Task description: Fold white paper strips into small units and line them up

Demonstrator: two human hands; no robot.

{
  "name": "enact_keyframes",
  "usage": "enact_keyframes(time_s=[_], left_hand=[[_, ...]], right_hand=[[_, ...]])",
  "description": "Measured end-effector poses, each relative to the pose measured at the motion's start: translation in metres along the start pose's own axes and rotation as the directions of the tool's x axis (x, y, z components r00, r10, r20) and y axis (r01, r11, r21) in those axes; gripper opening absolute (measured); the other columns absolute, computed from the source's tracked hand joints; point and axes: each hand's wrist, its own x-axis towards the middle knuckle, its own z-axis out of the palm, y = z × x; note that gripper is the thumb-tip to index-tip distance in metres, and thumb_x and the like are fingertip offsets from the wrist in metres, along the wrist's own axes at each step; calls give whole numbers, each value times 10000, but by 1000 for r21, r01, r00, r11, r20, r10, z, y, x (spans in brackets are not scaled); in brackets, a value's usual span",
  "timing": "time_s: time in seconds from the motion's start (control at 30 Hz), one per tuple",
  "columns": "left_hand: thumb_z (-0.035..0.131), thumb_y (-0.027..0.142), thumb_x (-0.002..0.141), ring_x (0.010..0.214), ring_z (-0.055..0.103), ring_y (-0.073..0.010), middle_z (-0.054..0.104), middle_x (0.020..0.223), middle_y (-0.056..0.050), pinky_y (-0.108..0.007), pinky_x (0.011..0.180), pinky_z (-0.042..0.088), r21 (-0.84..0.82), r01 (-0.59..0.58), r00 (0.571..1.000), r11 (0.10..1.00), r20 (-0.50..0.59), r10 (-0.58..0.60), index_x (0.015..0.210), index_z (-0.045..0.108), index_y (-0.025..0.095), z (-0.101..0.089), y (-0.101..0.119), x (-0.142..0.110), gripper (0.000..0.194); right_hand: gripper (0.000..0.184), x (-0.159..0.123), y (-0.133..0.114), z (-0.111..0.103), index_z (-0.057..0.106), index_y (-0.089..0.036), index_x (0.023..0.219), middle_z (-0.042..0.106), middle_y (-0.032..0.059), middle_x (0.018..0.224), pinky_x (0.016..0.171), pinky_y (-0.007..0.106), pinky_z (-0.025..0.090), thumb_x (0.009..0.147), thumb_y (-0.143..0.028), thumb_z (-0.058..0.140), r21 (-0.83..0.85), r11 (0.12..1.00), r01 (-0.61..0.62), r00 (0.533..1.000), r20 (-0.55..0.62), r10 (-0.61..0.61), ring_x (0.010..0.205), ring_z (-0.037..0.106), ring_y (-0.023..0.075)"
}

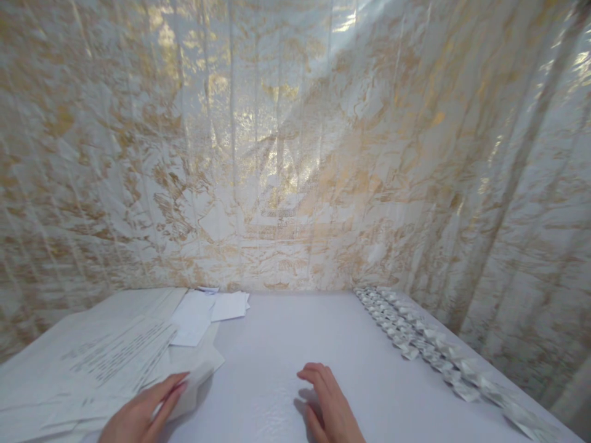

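Note:
My left hand (145, 409) is at the lower left, pinching a thin, slightly see-through sheet of paper (203, 369) between thumb and fingers. The sheet's far corner lifts over the edge of a spread of papers. My right hand (330, 403) hovers low over the white table (286, 332), its fingers curved and the thumb apart, with nothing in it. A shadow falls beside its thumb. Between the hands, a pale, rough-looking patch (272, 409) shows on the tabletop; I cannot tell what it is.
Large printed sheets (120, 351) cover the table's left side. Small blank white papers (194, 317) and another small stack (229, 306) lie at the back left. Rows of small folded paper packets (427, 344) run along the right edge. A gold-patterned curtain (286, 154) hangs behind.

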Motion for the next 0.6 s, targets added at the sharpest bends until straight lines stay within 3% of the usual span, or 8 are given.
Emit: enact_keyframes(time_s=[0.07, 0.13, 0.23, 0.27, 0.33, 0.43, 0.53, 0.6], left_hand=[[501, 700, 855, 785, 726, -250, 781, 850, -13, -302, 678, 574, -258, 96, 982, 961, 182, -50, 1042, 724, 256, 20, 43, -2, 530], [553, 724, 814, 577, 637, -191, 679, 619, 5, -264, 550, 507, -457, 224, 960, 861, 257, -113, 953, 718, 190, 44, 82, -1, 576], [647, 746, 717, 443, 498, -124, 555, 515, 42, -225, 450, 377, -584, 382, 876, 716, 477, -78, 906, 676, 127, 75, 119, 3, 647], [659, 746, 698, 423, 465, -113, 532, 509, 52, -224, 436, 355, -591, 391, 865, 706, 497, -63, 893, 667, 120, 83, 124, 4, 655], [640, 672, 753, 437, 453, -110, 513, 525, 66, -222, 442, 345, -597, 365, 856, 715, 517, -6, 917, 657, 130, 93, 128, 5, 567], [558, 419, 849, 565, 570, -157, 590, 607, 44, -254, 566, 459, -486, 254, 857, 836, 514, 39, 1043, 640, 162, 98, 125, 1, 332], [488, 228, 837, 925, 660, -223, 716, 981, -64, -355, 883, 509, -336, 21, 942, 942, 321, 94, 1214, 587, 199, 95, 121, -7, 391], [440, 192, 859, 1094, 618, -239, 680, 1178, -90, -384, 999, 469, -296, -137, 954, 945, 218, 206, 1228, 597, 234, 91, 118, -14, 403]], right_hand=[[628, 0, -1, -1, 426, -218, 1373, 576, 139, 1318, 1026, 453, 476, 781, -17, 483, -22, 996, 90, 994, -63, -91, 1217, 553, 289], [662, 0, -3, -1, 349, -226, 1448, 553, 148, 1379, 1028, 461, 472, 830, -12, 450, -79, 978, 195, 978, -63, -200, 1255, 535, 288], [587, 1, -4, -1, 334, -252, 1465, 569, 150, 1405, 974, 453, 487, 925, -55, 453, -182, 928, 326, 944, 19, -329, 1262, 538, 298], [526, 2, -4, -1, 370, -271, 1440, 590, 139, 1394, 953, 441, 488, 958, -92, 479, -201, 914, 353, 935, 62, -348, 1252, 547, 298], [363, 3, -3, -3, 483, -305, 1330, 638, 99, 1353, 930, 416, 470, 990, -201, 557, -196, 895, 401, 914, 145, -378, 1214, 575, 285], [137, 6, -1, -7, 599, -306, 1097, 700, 19, 1268, 934, 378, 416, 971, -271, 639, -130, 904, 407, 896, 247, -368, 1179, 597, 244], [69, 7, -1, -10, 614, -281, 961, 756, -32, 1119, 893, 330, 397, 971, -215, 628, -72, 937, 342, 891, 343, -299, 1090, 642, 194], [80, 8, -1, -11, 619, -267, 917, 763, -31, 1061, 838, 305, 406, 979, -218, 607, -45, 960, 276, 893, 381, -239, 974, 672, 170]])
